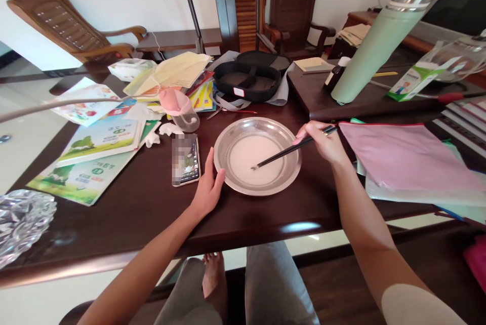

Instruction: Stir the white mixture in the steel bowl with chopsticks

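Observation:
A round metal dish point(258, 191) stands on the dark table with cloudy white liquid point(261, 150) in it. My right hand point(322, 140) is closed around black chopsticks point(284, 153), which slant down to the left. Their tips are at the liquid, near the middle of the dish. Against the left rim rests my left hand point(209, 183), its fingers stretched out and its thumb apart, by the edge. Whether any fingers reach under the rim is hidden. Just left of this hand lies a phone point(192, 160) with a lit screen.
A pink-lidded cup point(180, 110) and white crumpled pieces point(152, 138) lie beyond the phone. Booklets point(94, 163) and a glass bowl point(26, 221) are at left. An open black case point(246, 82) sits behind the dish. A green thermos point(379, 46) and pink pouch point(406, 153) stand right.

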`<action>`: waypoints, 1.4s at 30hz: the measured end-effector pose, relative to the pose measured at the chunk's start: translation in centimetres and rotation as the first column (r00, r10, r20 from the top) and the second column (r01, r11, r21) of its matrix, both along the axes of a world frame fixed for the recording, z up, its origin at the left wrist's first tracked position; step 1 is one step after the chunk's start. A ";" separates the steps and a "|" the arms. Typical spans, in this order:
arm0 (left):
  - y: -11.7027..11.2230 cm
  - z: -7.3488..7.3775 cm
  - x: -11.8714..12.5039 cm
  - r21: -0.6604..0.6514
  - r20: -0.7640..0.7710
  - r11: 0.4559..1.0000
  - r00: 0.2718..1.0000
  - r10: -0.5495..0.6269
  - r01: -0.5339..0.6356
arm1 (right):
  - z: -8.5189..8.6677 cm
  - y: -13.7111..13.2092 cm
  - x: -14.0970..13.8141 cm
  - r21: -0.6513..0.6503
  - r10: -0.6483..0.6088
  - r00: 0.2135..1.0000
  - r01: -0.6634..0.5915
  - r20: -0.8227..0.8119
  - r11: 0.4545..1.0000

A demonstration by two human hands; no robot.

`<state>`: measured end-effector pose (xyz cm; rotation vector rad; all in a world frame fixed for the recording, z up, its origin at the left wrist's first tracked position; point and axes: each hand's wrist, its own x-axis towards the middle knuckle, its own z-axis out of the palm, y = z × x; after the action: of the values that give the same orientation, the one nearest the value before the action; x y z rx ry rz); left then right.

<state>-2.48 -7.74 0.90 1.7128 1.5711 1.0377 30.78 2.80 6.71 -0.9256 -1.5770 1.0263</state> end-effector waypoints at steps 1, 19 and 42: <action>0.0 0.0 0.0 0.000 0.002 1.000 1.000 0.001 -0.001 | 0.2 -0.2 -0.3 0.008 0.038 0.998 -0.039 0.049 0.999; 0.0 0.2 0.0 -0.005 0.000 1.000 1.000 0.010 -0.010 | 0.8 -0.3 -0.3 0.092 -0.009 0.986 -0.007 0.168 0.996; -0.1 0.2 0.0 -0.012 -0.001 1.000 1.000 0.008 -0.008 | 0.6 -0.4 -0.4 0.012 0.074 0.989 -0.076 0.127 0.997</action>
<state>-2.49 -7.83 1.05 1.7009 1.5828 1.0300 30.43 2.38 7.31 -0.9413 -1.7343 1.0226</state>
